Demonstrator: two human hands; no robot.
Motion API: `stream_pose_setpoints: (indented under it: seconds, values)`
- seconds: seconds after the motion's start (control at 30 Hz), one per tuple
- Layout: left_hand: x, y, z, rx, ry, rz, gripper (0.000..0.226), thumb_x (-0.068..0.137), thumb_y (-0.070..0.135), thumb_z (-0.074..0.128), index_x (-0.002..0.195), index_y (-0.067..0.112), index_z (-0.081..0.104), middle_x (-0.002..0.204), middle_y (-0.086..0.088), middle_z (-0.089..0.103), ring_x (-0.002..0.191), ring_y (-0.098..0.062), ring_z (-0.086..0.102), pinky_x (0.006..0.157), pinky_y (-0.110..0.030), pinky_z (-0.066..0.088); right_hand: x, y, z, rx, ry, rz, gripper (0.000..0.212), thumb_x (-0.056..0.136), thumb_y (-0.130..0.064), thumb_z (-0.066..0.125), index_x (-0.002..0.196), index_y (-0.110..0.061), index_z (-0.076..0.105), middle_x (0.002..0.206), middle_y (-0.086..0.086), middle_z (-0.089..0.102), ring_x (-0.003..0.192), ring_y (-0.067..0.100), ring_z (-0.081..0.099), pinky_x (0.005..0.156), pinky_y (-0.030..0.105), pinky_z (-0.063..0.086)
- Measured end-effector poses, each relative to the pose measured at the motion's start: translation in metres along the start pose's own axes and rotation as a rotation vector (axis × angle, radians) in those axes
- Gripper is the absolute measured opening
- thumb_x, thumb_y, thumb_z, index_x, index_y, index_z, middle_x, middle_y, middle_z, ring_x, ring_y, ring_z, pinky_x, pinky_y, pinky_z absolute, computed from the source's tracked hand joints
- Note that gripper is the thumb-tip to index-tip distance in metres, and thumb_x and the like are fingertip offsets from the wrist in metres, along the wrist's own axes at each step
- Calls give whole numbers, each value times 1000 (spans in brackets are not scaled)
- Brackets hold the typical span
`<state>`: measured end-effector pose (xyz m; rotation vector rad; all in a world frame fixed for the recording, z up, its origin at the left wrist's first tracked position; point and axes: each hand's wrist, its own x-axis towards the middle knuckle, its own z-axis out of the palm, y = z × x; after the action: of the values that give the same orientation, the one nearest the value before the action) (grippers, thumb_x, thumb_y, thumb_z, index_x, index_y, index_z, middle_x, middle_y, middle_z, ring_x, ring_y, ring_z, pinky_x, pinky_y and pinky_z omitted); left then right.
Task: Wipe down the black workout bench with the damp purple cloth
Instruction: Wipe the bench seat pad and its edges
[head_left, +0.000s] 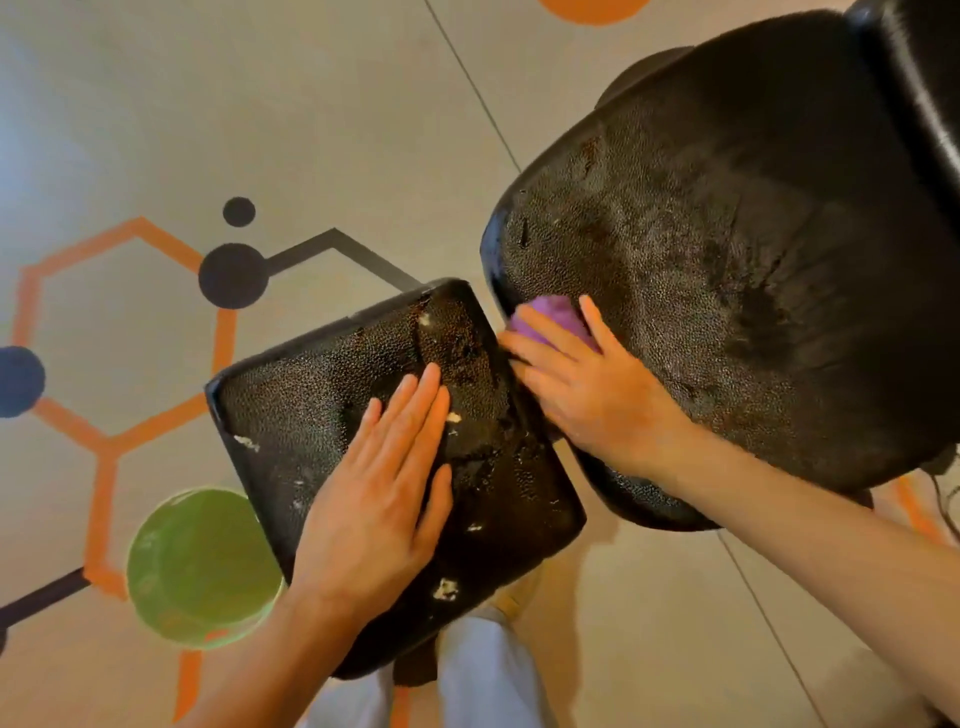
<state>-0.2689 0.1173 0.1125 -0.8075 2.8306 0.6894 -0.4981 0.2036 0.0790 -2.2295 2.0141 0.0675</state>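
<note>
The black workout bench has two pads with worn, cracked textured vinyl. The small seat pad (322, 395) lies at centre left; the long back pad (727, 260) stretches to the upper right. My left hand (379, 493) rests flat on the seat pad, fingers together, holding nothing. My right hand (576, 379) presses the purple cloth (556, 314) against the near end of the back pad, beside the gap between the pads. Most of the cloth is hidden under my fingers.
A green bucket (202, 566) stands on the floor to the left of the seat pad, partly tucked under it. The grey floor (311, 130) carries orange hexagon lines and black dots. My trouser legs (488, 675) show below the seat pad.
</note>
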Motion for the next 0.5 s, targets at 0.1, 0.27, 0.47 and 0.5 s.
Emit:
stream_pose_setpoints:
  seconds: [0.1,0.27,0.47,0.5]
  values:
    - [0,0,1,6,12,14,60,100,34,34,154,11,21,164,-3,14,152,-15,8,124,-32,4,49,6,-3,11,60,65,32,97,-16,41,122,-10,59,148,4,42,146,26,21,119,51,13]
    - [0,1,1,-16,20,7,60,100,31,38,154,12,22,163,-2,15,152,-14,8,124,-31,3,-25,-18,12,103,58,106,45,92,-6,46,137,-8,45,153,6,33,146,28,20,118,50,16]
    - [-1,0,-8,-103,19,26,60,100,31,37,154,13,19,164,-1,12,152,-12,4,123,-28,-1,-70,-51,-15,569,156,362,43,97,-7,38,138,-6,47,149,6,40,143,19,28,120,32,19]
    - [-2,-3,-12,-104,19,27,60,100,31,37,154,13,20,164,-1,12,152,-12,4,123,-28,-2,-50,-54,-24,691,254,462,39,98,-8,39,136,-4,50,147,5,43,141,15,33,118,29,22]
